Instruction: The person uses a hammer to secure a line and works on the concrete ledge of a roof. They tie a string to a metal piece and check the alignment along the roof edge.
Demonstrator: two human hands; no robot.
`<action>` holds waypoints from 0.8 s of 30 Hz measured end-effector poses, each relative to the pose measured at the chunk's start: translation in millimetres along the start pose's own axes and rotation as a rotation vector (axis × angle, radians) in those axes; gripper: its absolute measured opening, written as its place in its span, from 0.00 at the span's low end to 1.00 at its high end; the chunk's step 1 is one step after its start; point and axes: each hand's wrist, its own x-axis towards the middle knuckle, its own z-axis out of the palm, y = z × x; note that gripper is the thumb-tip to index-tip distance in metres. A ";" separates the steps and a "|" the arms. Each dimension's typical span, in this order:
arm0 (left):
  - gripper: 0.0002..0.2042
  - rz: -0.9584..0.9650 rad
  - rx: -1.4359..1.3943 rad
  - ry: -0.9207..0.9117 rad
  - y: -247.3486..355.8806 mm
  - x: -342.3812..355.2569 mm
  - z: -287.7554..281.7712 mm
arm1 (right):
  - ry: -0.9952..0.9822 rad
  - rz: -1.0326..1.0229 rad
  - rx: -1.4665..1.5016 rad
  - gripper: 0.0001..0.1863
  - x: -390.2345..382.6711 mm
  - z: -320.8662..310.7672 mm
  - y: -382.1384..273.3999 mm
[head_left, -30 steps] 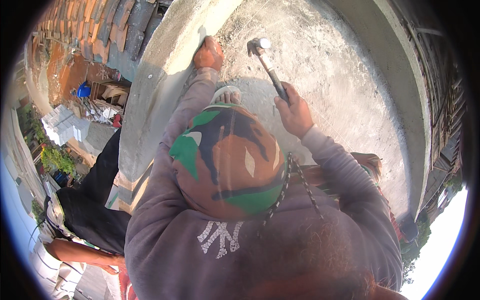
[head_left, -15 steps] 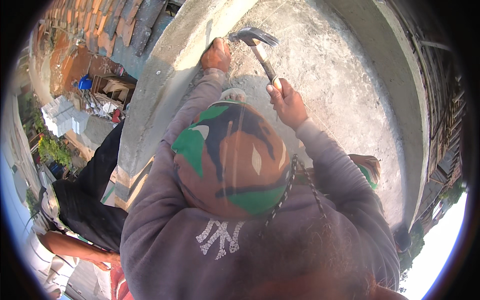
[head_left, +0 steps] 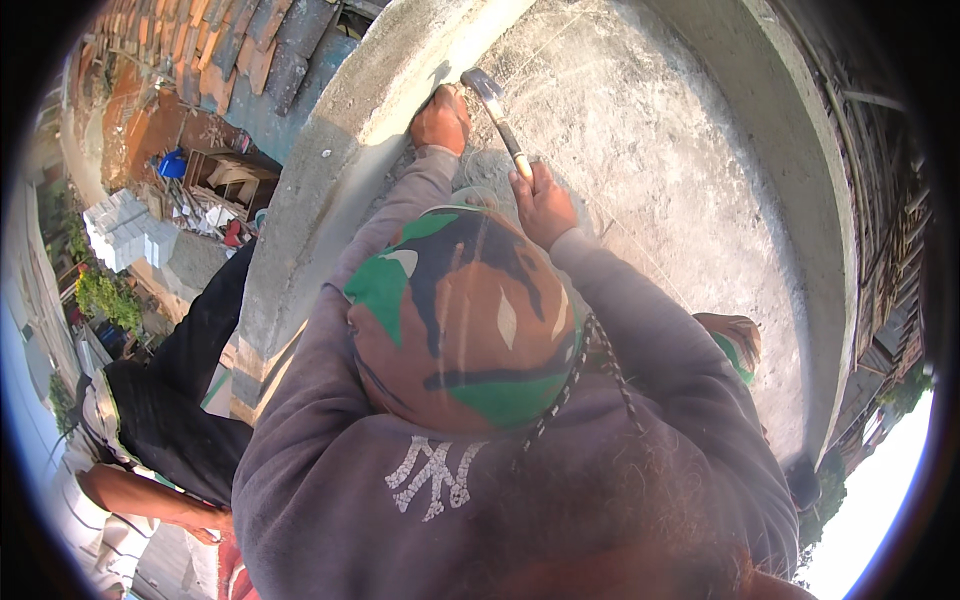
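In my right hand is a claw hammer, gripped near the end of its light wooden handle. Its dark metal head is close to the concrete wall, just right of the top of my left hand. That left hand is closed and presses against the wall's inner face; whatever its fingers pinch is hidden. A camouflage cap fills the middle of the view below both hands. My arms are in grey-brown sleeves.
A rough concrete slab spreads to the right, bounded by a curved concrete rim. Beyond the left wall lie roof tiles, stacked pale blocks and a blue container. Another person in black trousers is at the lower left.
My right hand has swung the hammer left and slightly down, bringing its head beside the wall above my left hand. The left hand has shifted only slightly and stays at the wall.
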 end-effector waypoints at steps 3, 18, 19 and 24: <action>0.07 -0.045 0.038 -0.049 4.3 1.0 -1.1 | -0.001 0.005 -0.021 0.19 3.1 8.1 8.1; 0.10 -0.061 0.045 -0.082 1.2 -0.2 -0.6 | -0.019 -0.001 -0.018 0.20 13.5 0.0 -1.3; 0.10 -0.084 0.039 -0.097 2.6 0.8 -0.8 | -0.005 0.000 0.011 0.20 11.1 -2.5 -3.6; 0.09 -0.082 0.033 -0.108 3.6 2.7 -3.2 | -0.002 -0.020 0.008 0.21 9.1 -1.4 -3.0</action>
